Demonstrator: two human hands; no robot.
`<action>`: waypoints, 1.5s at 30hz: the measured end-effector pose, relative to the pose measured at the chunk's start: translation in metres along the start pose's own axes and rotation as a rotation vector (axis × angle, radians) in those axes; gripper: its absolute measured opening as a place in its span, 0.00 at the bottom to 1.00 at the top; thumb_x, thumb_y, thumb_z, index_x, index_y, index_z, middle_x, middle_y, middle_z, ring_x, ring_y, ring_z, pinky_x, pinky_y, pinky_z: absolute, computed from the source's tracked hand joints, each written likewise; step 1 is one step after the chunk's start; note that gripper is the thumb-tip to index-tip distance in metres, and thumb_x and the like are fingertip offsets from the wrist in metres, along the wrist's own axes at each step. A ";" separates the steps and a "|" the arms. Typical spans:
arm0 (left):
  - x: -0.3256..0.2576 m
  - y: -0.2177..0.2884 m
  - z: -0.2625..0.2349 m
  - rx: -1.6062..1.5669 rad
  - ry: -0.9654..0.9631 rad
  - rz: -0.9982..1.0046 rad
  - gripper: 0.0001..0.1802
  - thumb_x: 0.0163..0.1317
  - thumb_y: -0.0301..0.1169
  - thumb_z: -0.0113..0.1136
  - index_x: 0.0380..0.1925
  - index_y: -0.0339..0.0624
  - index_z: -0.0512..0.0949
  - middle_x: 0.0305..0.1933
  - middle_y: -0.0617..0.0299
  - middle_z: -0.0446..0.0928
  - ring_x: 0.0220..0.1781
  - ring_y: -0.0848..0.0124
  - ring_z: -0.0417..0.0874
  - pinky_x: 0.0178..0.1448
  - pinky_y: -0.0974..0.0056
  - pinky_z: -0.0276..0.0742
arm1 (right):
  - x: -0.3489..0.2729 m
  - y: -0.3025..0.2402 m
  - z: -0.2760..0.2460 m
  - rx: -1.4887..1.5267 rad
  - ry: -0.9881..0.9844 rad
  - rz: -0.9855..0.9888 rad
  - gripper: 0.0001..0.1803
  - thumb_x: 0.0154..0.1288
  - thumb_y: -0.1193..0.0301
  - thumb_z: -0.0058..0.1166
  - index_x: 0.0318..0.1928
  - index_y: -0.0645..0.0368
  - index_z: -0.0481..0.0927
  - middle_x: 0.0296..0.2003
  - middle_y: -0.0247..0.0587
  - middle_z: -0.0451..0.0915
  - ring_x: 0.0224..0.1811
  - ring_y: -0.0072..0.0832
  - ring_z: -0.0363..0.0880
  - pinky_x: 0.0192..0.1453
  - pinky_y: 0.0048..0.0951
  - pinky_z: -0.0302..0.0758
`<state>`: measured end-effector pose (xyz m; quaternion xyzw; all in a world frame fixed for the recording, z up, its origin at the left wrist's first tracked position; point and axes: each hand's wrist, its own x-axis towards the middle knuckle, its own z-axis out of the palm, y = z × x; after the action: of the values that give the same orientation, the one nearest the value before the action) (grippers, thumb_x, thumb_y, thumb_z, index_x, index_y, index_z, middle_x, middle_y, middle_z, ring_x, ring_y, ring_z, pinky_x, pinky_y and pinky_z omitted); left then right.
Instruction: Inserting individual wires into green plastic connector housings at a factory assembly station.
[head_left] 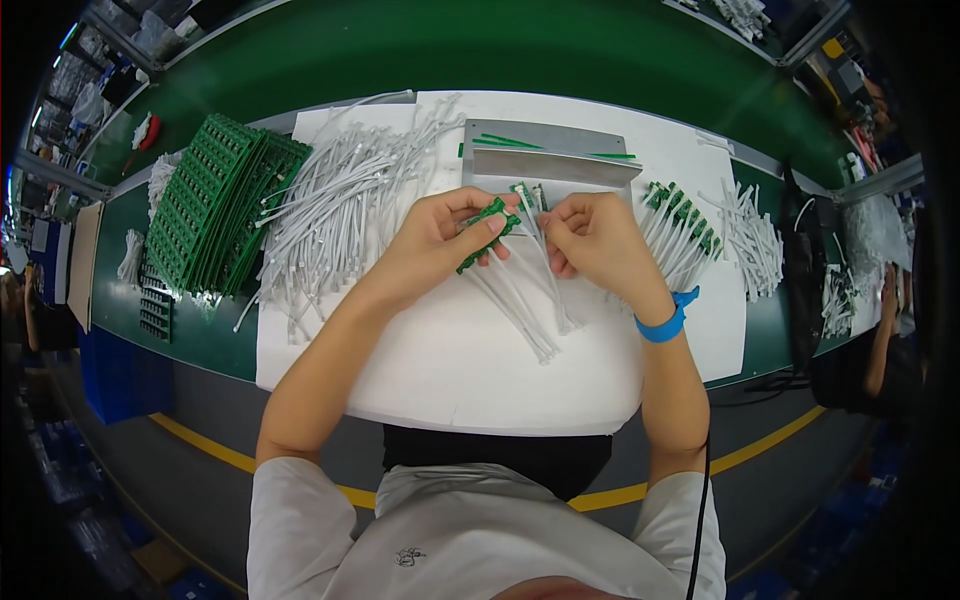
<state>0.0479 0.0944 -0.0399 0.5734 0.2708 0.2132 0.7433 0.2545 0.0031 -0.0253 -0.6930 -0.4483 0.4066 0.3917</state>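
Note:
Near the middle of the white work surface, my left hand (440, 245) is closed on a narrow green circuit board strip (487, 236), held tilted between thumb and fingers. White cables (512, 310) trail from beneath that hand toward me. Just to its right, my right hand (598, 245) has its fingers pinched together at a thin white cable (552, 275); the fingertips partly cover the grip. Small green boards (524, 195) with white leads show between and behind the hands. Whether the right hand's cable joins the strip cannot be made out.
A grey metal fixture (555, 162) with an upright plate stands behind my hands. Left lie a large pile of white cables (350, 190) and stacked green circuit panels (215, 205). To the right, boards with cables attached (685, 225) lie beside another cable bundle (752, 240).

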 end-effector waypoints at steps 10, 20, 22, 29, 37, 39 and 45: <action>0.004 -0.002 -0.003 -0.041 -0.040 0.020 0.10 0.74 0.32 0.61 0.46 0.35 0.80 0.64 0.54 0.80 0.36 0.78 0.82 0.40 0.71 0.78 | 0.005 0.009 0.004 0.003 0.040 -0.066 0.12 0.69 0.72 0.62 0.33 0.70 0.82 0.20 0.40 0.83 0.20 0.22 0.82 0.25 0.24 0.76; 0.011 0.003 0.004 0.017 -0.043 0.015 0.11 0.75 0.33 0.59 0.47 0.36 0.80 0.67 0.50 0.79 0.36 0.79 0.82 0.39 0.73 0.76 | 0.005 0.012 0.000 -0.217 0.099 -0.227 0.12 0.62 0.72 0.67 0.27 0.69 0.81 0.18 0.44 0.83 0.18 0.26 0.81 0.25 0.27 0.75; 0.012 0.002 0.003 0.016 -0.047 0.020 0.10 0.75 0.33 0.59 0.48 0.37 0.80 0.65 0.52 0.80 0.36 0.78 0.82 0.39 0.73 0.76 | 0.001 0.007 -0.002 -0.173 0.085 -0.140 0.13 0.63 0.72 0.67 0.27 0.69 0.81 0.18 0.44 0.82 0.17 0.26 0.81 0.24 0.27 0.75; 0.000 0.010 -0.006 0.118 -0.013 0.011 0.10 0.75 0.32 0.60 0.49 0.37 0.81 0.46 0.62 0.85 0.36 0.78 0.83 0.40 0.74 0.76 | 0.003 -0.001 -0.004 -0.019 0.002 0.057 0.18 0.67 0.69 0.68 0.23 0.67 0.79 0.15 0.36 0.79 0.14 0.19 0.77 0.19 0.22 0.73; -0.008 0.026 -0.013 -0.067 -0.190 -0.164 0.13 0.74 0.28 0.59 0.54 0.35 0.77 0.37 0.63 0.82 0.32 0.78 0.82 0.37 0.73 0.77 | 0.001 0.004 -0.002 -0.210 0.051 -0.084 0.18 0.68 0.70 0.67 0.23 0.68 0.80 0.14 0.36 0.78 0.14 0.18 0.77 0.17 0.23 0.72; -0.014 0.034 -0.017 -0.204 -0.278 -0.207 0.13 0.72 0.27 0.60 0.54 0.36 0.76 0.37 0.62 0.82 0.30 0.78 0.82 0.35 0.73 0.77 | 0.000 0.002 0.001 -0.158 0.043 -0.050 0.18 0.68 0.70 0.66 0.24 0.68 0.80 0.14 0.36 0.78 0.14 0.19 0.77 0.18 0.22 0.72; -0.013 0.030 -0.016 -0.214 -0.346 -0.232 0.13 0.69 0.26 0.64 0.50 0.37 0.74 0.36 0.60 0.83 0.28 0.77 0.82 0.31 0.73 0.78 | 0.000 0.000 0.003 0.028 0.046 0.075 0.19 0.71 0.67 0.65 0.25 0.68 0.81 0.17 0.37 0.80 0.16 0.19 0.79 0.18 0.22 0.73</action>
<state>0.0270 0.1059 -0.0116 0.4844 0.1793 0.0523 0.8547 0.2515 0.0033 -0.0266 -0.7129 -0.4071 0.4112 0.3962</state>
